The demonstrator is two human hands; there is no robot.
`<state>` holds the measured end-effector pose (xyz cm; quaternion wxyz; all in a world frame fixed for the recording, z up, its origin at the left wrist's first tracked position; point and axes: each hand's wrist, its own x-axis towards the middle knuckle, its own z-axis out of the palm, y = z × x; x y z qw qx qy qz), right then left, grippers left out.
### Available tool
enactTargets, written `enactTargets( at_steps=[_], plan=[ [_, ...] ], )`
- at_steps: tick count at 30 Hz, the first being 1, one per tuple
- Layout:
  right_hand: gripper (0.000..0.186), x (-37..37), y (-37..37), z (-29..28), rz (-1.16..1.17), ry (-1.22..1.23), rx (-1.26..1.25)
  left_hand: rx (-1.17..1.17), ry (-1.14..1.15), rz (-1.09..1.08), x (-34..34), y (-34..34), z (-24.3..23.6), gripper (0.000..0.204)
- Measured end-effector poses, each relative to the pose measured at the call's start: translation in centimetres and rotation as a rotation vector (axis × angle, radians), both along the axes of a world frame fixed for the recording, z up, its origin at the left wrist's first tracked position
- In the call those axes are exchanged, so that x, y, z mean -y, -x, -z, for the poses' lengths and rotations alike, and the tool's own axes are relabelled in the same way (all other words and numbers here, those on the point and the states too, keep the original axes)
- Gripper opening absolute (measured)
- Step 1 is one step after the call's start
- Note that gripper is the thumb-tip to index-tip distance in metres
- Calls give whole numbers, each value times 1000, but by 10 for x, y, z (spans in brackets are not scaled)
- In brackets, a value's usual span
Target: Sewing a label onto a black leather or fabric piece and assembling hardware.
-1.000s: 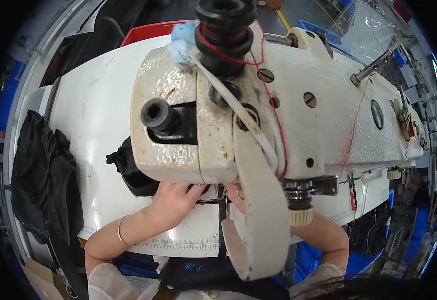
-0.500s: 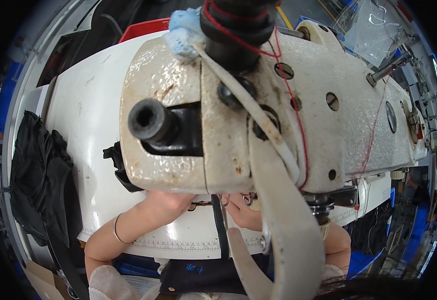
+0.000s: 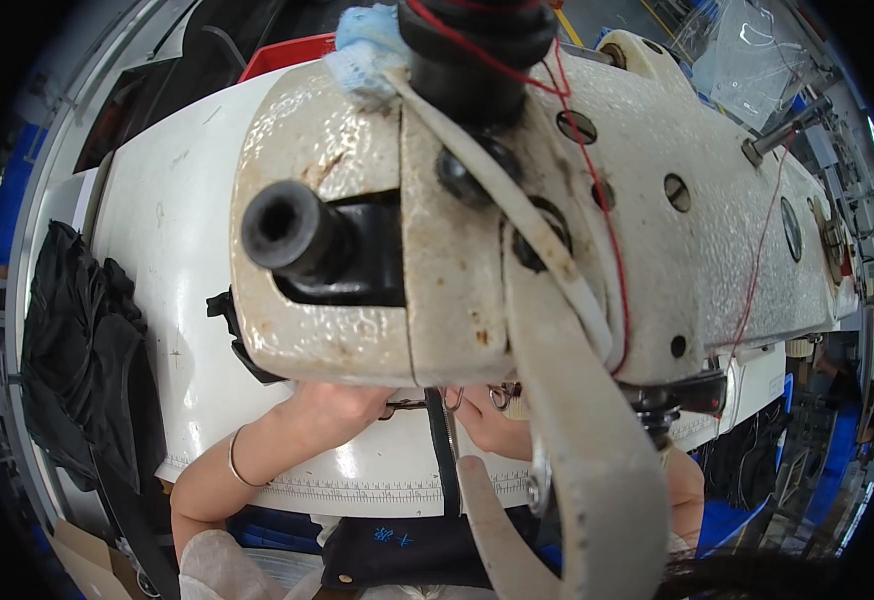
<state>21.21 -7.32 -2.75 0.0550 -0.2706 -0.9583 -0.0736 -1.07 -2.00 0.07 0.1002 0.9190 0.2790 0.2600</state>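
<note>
A large off-white sewing machine head (image 3: 457, 300) fills the middle of the view and hides most of what lies beneath it. My left hand (image 3: 342, 408) is at its lower left edge, with the fingers out of sight under it. Across from it, my right hand (image 3: 492, 425) is partly covered by the machine's curved lever (image 3: 597, 440), fingers also hidden. Between the hands a narrow black strip (image 3: 443, 450), which looks like zipper tape, hangs down over the table's front edge. Small metal loops (image 3: 452, 400) show beside my right hand. What either hand grips is hidden.
Bunched black fabric (image 3: 82, 360) lies on the left of the white table (image 3: 182, 250); a smaller black piece (image 3: 242, 335) pokes out beside the machine. Red thread (image 3: 612, 240) runs over the machine. A printed ruler (image 3: 357, 496) borders the front edge. A red bin (image 3: 287, 58) stands behind.
The machine sits slightly differently in the picture, as if my viewpoint shifted a little. Both hands and the black strip stay in nearly the same place.
</note>
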Motion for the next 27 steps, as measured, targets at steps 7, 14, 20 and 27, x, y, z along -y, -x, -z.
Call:
enactTargets(
  at_steps=[7,14,20,27],
  plan=[
    [27,1,3,11,38,9,-109,-12,0,0,-2,-3,-1,48],
    [25,-3,5,4,39,-39,-204,-47,22,4,-1,-2,-6,46],
    [20,1,13,8,186,616,-786,-52,100,1,-1,-4,-10,43],
    [51,1,3,-5,350,1308,-1016,-64,51,14,0,-4,-7,34]
  ],
)
